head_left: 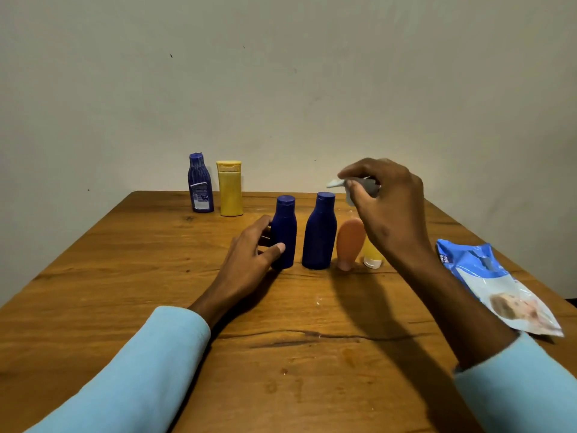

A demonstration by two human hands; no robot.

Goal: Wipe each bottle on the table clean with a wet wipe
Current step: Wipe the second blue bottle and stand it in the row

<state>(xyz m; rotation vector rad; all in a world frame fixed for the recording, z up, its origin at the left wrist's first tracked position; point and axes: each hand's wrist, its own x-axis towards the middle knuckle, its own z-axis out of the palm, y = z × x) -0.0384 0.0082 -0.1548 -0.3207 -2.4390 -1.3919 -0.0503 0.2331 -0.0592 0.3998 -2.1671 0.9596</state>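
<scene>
The left hand [249, 248] curls its fingers round a small dark blue bottle [284, 232] standing mid-worktop [125, 276], while the right hand [387, 207], raised above the row, pinches a crumpled grey wet wipe [338, 183]. Wiping of this bottle looks about to begin. Beside it wait a larger blue bottle [319, 232], an orange tube [349, 243] and a yellow one [372, 256]; two more bottles stand apart at the back, possibly done.
</scene>
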